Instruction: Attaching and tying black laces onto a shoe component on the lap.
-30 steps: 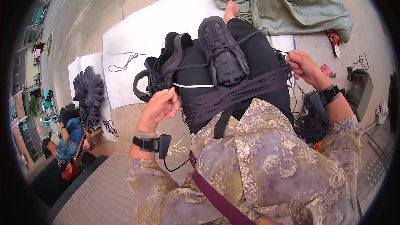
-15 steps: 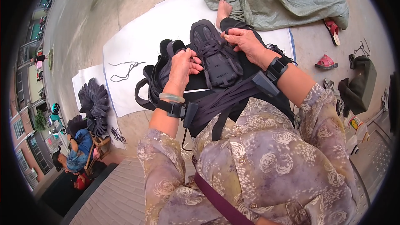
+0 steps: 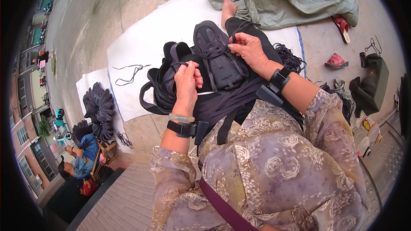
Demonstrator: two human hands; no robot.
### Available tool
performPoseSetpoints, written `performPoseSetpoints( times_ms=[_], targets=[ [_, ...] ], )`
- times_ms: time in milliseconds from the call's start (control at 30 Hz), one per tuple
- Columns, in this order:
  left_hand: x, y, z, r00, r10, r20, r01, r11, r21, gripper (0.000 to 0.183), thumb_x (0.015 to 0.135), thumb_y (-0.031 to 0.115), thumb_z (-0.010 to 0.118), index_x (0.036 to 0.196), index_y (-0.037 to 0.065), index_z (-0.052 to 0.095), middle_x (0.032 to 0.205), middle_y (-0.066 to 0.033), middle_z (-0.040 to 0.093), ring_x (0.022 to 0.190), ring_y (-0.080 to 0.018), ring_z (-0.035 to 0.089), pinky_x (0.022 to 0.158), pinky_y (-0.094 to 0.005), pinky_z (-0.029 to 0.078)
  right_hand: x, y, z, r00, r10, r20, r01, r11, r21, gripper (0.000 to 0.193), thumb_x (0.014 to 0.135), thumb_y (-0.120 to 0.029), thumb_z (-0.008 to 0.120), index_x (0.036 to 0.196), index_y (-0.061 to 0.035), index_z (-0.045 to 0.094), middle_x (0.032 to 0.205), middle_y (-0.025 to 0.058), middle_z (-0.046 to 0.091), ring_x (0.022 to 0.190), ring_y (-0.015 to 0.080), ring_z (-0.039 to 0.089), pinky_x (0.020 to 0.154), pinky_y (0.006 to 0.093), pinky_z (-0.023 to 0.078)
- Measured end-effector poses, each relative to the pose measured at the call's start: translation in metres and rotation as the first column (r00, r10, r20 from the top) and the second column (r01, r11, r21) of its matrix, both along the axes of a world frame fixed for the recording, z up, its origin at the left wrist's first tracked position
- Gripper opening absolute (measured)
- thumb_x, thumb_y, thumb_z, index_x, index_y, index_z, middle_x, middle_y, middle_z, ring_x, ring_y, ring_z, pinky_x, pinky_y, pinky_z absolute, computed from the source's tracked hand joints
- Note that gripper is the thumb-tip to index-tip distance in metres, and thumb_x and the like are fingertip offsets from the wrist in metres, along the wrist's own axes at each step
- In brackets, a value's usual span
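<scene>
A dark grey mesh shoe upper point(image 3: 229, 73) lies across my lap, toe end pointing away, with a lace threaded through its front. My left hand point(image 3: 187, 79) is closed in a pinch left of the upper, and a dark lace end shows at its fingertips. On the upper's other side, my right hand point(image 3: 250, 52) pinches a dark lace point(image 3: 246, 26) whose free end sticks up beyond the fingers. More dark uppers point(image 3: 165, 86) are bunched beside my left hand. A bundle of loose laces point(image 3: 224, 105) stretches over my lap below the upper.
White sheeting point(image 3: 141, 45) covers the ground, with a loose lace point(image 3: 129, 73) on it. A green woven sack point(image 3: 295, 2) lies at the far right, near red sandals point(image 3: 336, 60). Stacked dark uppers point(image 3: 99, 107) stand at left, beside a seated person point(image 3: 83, 160).
My left hand has moved slightly left and down, away from the upper. My right hand has shifted slightly down, and the lace now shows above it.
</scene>
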State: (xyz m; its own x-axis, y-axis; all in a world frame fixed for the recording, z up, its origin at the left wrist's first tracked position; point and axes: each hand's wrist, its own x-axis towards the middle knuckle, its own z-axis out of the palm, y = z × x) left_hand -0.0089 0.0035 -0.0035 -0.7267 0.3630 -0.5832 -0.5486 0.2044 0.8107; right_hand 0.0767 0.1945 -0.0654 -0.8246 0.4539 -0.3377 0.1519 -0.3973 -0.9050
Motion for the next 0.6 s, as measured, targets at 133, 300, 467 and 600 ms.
performPoseSetpoints(
  times_ms=[133, 300, 467, 600],
  targets=[
    [-0.001, 0.0, -0.006, 0.997, 0.016, 0.082, -0.021, 0.997, 0.071, 0.014, 0.094, 0.019, 0.052, 0.088, 0.006, 0.052, 0.064, -0.0029, 0.055, 0.046, -0.0098, 0.053, 0.036, -0.0211, 0.037, -0.002, 0.0, -0.01, 1.0, 0.028, 0.013, -0.029, 0.998, 0.063, 0.012, 0.076, -0.002, 0.067, 0.084, 0.0, 0.059, 0.069, 0.0002, 0.057, 0.063, 0.0073, 0.053, 0.057, 0.022, 0.045],
    [-0.002, 0.0, -0.009, 0.996, -0.004, 0.091, -0.007, 0.992, 0.126, 0.014, 0.093, 0.019, 0.055, 0.088, 0.005, 0.052, 0.066, -0.0042, 0.058, 0.049, -0.0119, 0.056, 0.04, -0.0213, 0.039, -0.006, -0.003, -0.012, 0.996, 0.073, 0.054, -0.089, 0.911, 0.402, 0.017, 0.074, -0.006, 0.07, 0.084, -0.0024, 0.057, 0.068, 0.0035, 0.056, 0.063, 0.0099, 0.054, 0.059, 0.0249, 0.046],
    [-0.004, 0.006, -0.011, 0.995, 0.063, 0.081, -0.066, 0.997, 0.047, 0.017, 0.092, 0.019, 0.055, 0.09, 0.002, 0.053, 0.068, -0.0087, 0.061, 0.051, -0.0119, 0.06, 0.04, -0.0195, 0.044, -0.006, -0.006, -0.007, 0.992, 0.041, 0.119, -0.089, 0.896, 0.436, 0.02, 0.073, -0.009, 0.072, 0.081, -0.0034, 0.054, 0.066, 0.0048, 0.055, 0.061, 0.0132, 0.054, 0.06, 0.0269, 0.046],
    [-0.003, 0.013, -0.016, 0.991, 0.12, 0.063, -0.121, 0.993, 0.011, 0.017, 0.091, 0.019, 0.057, 0.087, 0.003, 0.053, 0.069, -0.0079, 0.06, 0.049, -0.0112, 0.057, 0.039, -0.0202, 0.043, -0.001, -0.006, -0.004, 0.996, 0.084, 0.029, -0.083, 0.758, 0.647, 0.02, 0.074, -0.017, 0.072, 0.082, -0.0047, 0.058, 0.067, 0.0069, 0.057, 0.061, 0.0205, 0.057, 0.061, 0.0305, 0.047]
  ],
)
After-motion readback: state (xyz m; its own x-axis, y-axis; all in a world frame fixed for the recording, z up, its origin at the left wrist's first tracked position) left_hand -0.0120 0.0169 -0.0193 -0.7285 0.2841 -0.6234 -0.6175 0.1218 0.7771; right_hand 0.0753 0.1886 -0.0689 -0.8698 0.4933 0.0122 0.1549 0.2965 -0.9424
